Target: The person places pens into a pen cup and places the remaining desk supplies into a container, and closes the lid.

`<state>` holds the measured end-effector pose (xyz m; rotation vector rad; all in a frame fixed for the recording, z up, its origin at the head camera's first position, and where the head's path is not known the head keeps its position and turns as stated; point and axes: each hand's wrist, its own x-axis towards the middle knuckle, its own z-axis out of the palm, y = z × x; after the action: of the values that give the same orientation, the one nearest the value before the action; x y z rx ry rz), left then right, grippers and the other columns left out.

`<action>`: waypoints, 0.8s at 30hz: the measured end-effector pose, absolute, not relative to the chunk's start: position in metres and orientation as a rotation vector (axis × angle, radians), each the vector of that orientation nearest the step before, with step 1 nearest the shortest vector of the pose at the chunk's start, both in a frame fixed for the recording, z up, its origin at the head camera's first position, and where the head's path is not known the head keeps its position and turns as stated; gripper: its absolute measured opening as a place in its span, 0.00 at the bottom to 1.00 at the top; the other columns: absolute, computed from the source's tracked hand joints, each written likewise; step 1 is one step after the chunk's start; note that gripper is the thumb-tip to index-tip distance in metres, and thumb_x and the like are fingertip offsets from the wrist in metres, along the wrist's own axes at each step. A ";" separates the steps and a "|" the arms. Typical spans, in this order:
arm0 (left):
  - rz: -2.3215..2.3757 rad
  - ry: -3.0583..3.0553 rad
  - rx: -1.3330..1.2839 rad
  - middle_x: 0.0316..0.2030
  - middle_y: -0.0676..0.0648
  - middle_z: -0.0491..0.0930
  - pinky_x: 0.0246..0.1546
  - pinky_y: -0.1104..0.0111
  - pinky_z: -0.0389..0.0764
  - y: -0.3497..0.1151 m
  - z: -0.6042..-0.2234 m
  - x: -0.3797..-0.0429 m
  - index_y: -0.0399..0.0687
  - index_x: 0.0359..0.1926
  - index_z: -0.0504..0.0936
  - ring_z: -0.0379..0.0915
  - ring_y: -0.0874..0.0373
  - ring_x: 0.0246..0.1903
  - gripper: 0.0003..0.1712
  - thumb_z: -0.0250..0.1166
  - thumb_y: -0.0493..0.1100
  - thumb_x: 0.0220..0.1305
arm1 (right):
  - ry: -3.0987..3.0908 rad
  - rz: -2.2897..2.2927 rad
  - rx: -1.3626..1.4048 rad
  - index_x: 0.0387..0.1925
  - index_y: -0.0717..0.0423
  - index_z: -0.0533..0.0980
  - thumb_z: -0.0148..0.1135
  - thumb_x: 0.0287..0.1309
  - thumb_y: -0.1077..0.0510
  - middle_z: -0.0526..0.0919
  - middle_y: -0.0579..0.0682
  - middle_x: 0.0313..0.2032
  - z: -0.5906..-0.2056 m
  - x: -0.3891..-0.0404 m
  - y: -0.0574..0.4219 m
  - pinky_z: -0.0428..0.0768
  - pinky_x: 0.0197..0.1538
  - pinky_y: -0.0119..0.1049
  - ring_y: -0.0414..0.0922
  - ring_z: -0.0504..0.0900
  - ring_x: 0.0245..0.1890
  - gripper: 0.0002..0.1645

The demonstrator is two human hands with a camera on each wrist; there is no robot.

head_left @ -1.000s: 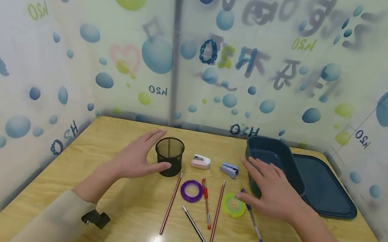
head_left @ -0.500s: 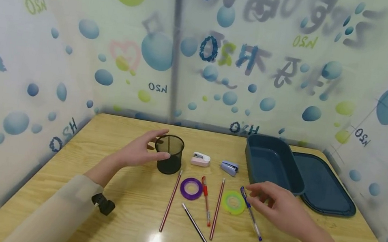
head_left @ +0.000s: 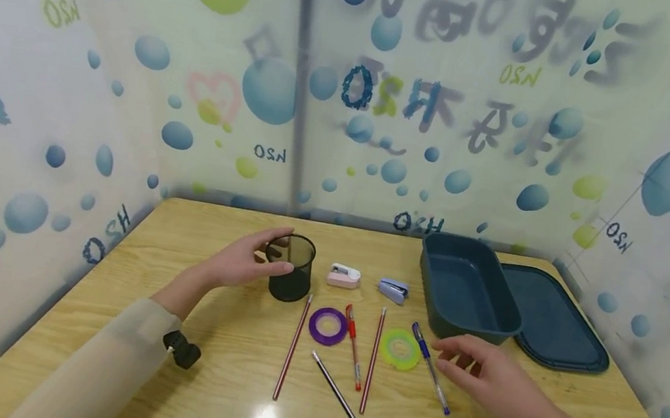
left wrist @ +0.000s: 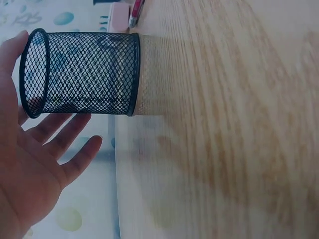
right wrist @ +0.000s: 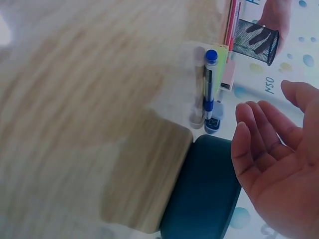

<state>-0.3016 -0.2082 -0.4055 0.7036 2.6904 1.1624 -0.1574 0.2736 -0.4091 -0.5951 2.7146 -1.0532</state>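
My left hand (head_left: 239, 263) holds the black mesh pen holder (head_left: 291, 282) near its rim, thumb on the near side and fingers behind. In the left wrist view the mesh pen holder (left wrist: 89, 72) stands upright on the table, with the thumb at its rim and the lower fingers spread. My right hand (head_left: 496, 382) hovers with loosely bent fingers and holds nothing. It is just right of the blue pen (head_left: 431, 368) and in front of the dark blue bin (head_left: 475, 305). The right wrist view shows a gap between that hand and the blue pen (right wrist: 209, 84).
Between the hands lie a purple tape roll (head_left: 315, 324), a red pen (head_left: 354, 349), red pencils (head_left: 372, 362), a dark pencil (head_left: 347, 408) and a green tape roll (head_left: 386, 348). Behind them sit a pink stapler (head_left: 343, 277) and a lilac stapler (head_left: 393, 290). A flat blue lid (head_left: 555, 323) lies right.
My left hand has moved right onto the pen holder and taken hold of its rim. My right hand has come down and nearer, from over the bin to beside the blue pen, its fingers bending.
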 end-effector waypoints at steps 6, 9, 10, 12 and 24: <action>1.194 2.676 0.682 0.73 0.40 0.75 0.66 0.43 0.80 -0.209 -0.407 -0.302 0.61 0.86 0.62 0.74 0.39 0.70 0.47 0.71 0.63 0.75 | 2.651 -1.082 -0.533 0.64 0.52 0.84 0.68 0.77 0.46 0.89 0.46 0.49 -0.415 -0.161 0.276 0.83 0.41 0.31 0.33 0.82 0.41 0.23; 1.236 2.663 0.663 0.72 0.41 0.76 0.65 0.45 0.80 -0.209 -0.408 -0.303 0.63 0.85 0.63 0.74 0.39 0.70 0.47 0.72 0.63 0.73 | 2.604 -1.095 -0.487 0.64 0.53 0.84 0.69 0.76 0.46 0.88 0.49 0.51 -0.418 -0.163 0.279 0.83 0.41 0.32 0.35 0.83 0.41 0.23; 1.242 2.663 0.657 0.72 0.42 0.76 0.65 0.45 0.80 -0.209 -0.408 -0.303 0.64 0.85 0.63 0.74 0.39 0.70 0.47 0.72 0.63 0.73 | 2.587 -1.098 -0.476 0.65 0.53 0.83 0.69 0.76 0.47 0.88 0.49 0.51 -0.418 -0.164 0.280 0.83 0.41 0.32 0.36 0.83 0.42 0.23; 1.255 2.667 0.644 0.72 0.43 0.76 0.65 0.45 0.80 -0.209 -0.409 -0.304 0.66 0.85 0.64 0.73 0.39 0.70 0.46 0.73 0.63 0.73 | 2.558 -1.094 -0.469 0.65 0.53 0.83 0.70 0.75 0.47 0.88 0.50 0.51 -0.420 -0.165 0.281 0.83 0.40 0.33 0.37 0.83 0.41 0.23; 1.289 2.649 0.635 0.73 0.43 0.73 0.65 0.43 0.79 -0.208 -0.414 -0.304 0.65 0.84 0.65 0.72 0.38 0.71 0.46 0.73 0.64 0.71 | 2.552 -1.036 -0.510 0.61 0.51 0.85 0.75 0.71 0.51 0.85 0.46 0.46 -0.429 -0.173 0.280 0.79 0.41 0.30 0.36 0.78 0.39 0.21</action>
<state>-0.3043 -0.2082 -0.4137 0.6350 2.6491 1.2886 -0.1731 0.2796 -0.4294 -0.5104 2.5515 -1.0361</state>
